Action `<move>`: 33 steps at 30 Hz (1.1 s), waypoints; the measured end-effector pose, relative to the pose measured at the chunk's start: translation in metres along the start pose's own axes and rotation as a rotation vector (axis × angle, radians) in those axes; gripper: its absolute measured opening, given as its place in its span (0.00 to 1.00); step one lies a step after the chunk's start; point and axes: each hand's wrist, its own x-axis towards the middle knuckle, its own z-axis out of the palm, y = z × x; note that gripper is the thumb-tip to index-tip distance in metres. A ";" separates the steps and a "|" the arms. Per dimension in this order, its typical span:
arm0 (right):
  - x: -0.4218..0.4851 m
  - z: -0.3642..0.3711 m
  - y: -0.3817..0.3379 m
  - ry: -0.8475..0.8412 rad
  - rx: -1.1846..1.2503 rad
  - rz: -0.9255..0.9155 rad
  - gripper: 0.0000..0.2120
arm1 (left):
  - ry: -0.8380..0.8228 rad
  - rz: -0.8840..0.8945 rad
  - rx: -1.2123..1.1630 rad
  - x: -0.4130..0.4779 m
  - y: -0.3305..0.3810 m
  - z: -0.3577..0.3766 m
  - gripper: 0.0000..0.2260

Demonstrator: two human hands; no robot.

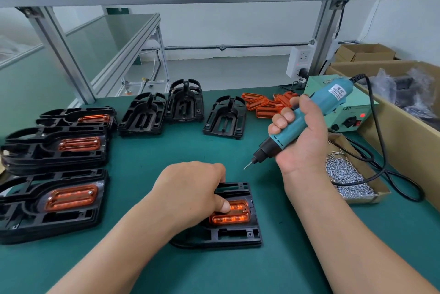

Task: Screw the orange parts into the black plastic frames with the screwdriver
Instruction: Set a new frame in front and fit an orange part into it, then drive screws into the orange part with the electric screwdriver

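A black plastic frame (234, 234) lies flat on the green mat in front of me, with an orange part (232, 216) seated in it. My left hand (190, 189) rests on top of the frame, thumb pressing the orange part. My right hand (300, 134) grips a teal electric screwdriver (307, 117), raised and tilted, its bit pointing down-left above the mat and clear of the frame. Loose orange parts (266, 104) lie in a pile at the back. Three bare black frames (225, 116) stand behind the work spot.
Stacked frames with orange parts fitted (54, 148) fill the left side. A shallow cardboard tray of silver screws (345, 177) sits on the right, crossed by the screwdriver's black cable. A green power unit (345, 113) and cardboard boxes (404, 113) line the right edge.
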 end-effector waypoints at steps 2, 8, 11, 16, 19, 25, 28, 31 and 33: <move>0.000 0.001 0.000 -0.001 -0.001 0.001 0.08 | -0.012 0.003 0.005 -0.001 0.000 -0.001 0.20; 0.000 0.002 0.000 -0.011 0.002 0.008 0.07 | -0.028 -0.006 0.019 -0.010 -0.006 0.000 0.20; 0.000 0.002 0.000 -0.008 -0.004 0.005 0.07 | -0.014 0.026 -0.025 -0.012 -0.008 0.001 0.21; 0.001 0.002 -0.002 0.001 0.014 -0.001 0.07 | 0.090 0.016 -0.685 -0.004 -0.024 0.001 0.15; 0.000 0.002 -0.001 0.000 0.020 -0.002 0.07 | 0.030 -0.020 -1.300 -0.002 -0.027 -0.004 0.20; -0.001 0.002 0.000 -0.008 0.022 0.005 0.07 | -0.090 0.014 -1.564 0.000 -0.027 -0.006 0.13; 0.000 0.002 0.000 -0.008 0.031 0.005 0.07 | -0.118 0.036 -1.498 0.000 -0.026 -0.003 0.09; 0.000 0.002 0.000 -0.018 0.044 0.001 0.07 | -0.106 0.038 -1.402 0.001 -0.025 0.001 0.06; 0.000 0.003 -0.001 -0.028 0.057 -0.005 0.07 | -0.080 0.037 -1.342 0.002 -0.023 0.004 0.04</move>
